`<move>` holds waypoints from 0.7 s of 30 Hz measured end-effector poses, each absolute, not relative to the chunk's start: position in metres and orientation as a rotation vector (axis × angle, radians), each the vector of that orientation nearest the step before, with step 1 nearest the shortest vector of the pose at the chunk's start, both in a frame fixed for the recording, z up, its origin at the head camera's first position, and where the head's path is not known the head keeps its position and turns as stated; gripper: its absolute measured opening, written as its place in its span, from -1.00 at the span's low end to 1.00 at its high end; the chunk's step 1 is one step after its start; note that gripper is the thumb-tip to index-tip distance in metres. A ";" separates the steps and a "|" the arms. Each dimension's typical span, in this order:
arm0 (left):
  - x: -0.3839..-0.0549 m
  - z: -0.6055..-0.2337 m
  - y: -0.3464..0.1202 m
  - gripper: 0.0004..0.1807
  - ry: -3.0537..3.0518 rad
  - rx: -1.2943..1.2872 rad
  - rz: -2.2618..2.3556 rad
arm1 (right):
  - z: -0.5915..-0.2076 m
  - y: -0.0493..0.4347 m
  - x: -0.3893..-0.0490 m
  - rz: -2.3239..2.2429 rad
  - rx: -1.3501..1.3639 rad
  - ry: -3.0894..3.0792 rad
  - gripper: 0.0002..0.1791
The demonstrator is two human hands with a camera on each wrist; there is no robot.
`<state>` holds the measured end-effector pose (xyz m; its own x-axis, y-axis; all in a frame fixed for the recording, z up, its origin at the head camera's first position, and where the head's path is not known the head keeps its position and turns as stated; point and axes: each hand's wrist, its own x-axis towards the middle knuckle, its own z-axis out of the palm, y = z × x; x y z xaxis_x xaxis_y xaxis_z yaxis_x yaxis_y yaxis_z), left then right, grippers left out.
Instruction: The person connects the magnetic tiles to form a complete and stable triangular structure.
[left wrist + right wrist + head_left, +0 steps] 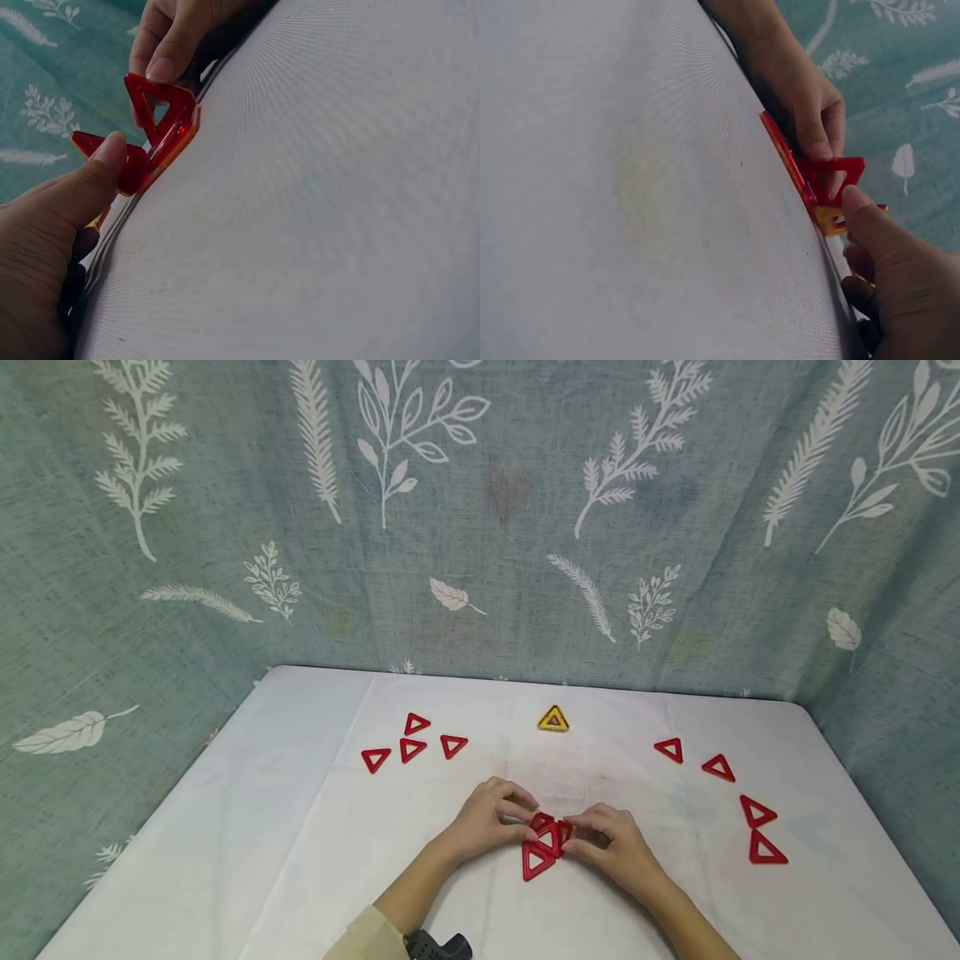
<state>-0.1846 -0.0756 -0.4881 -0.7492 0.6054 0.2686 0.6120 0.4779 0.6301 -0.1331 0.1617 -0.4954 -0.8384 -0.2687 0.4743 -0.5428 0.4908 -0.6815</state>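
Triangles [542, 848], twelve red, four clustered between two hands [487, 818] [611, 843]

Head view forward and down over table [300, 793], close wrist views, sharing red triangles [172, 144]

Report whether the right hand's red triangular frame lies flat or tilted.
Tilted: in the left wrist view, the red triangular frame angles up from the tabletop, pinched by the right hand.

Your left hand [487, 816] pinches the left side of the red triangle cluster [542, 847], your right hand [617, 845] its right side. Your left forearm [420, 883] and right forearm [678, 910] angle in from the cluster's near side.
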 end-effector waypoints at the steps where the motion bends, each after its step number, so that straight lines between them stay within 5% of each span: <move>1: -0.184 -0.488 -0.075 -0.77 -2.688 -1.123 -1.143 | -0.497 0.162 -0.133 1.257 0.678 -2.451 -0.67; 21: -0.180 -0.486 -0.074 -0.82 -2.678 -1.117 -1.170 | -0.495 0.145 -0.128 1.017 0.598 -2.459 -0.68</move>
<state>-0.1805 -0.0738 -0.4863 -0.7449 0.6065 0.2781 0.6161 0.4653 0.6356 -0.1285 0.1450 -0.4950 -0.8235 -0.2287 0.5191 -0.5287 0.6414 -0.5560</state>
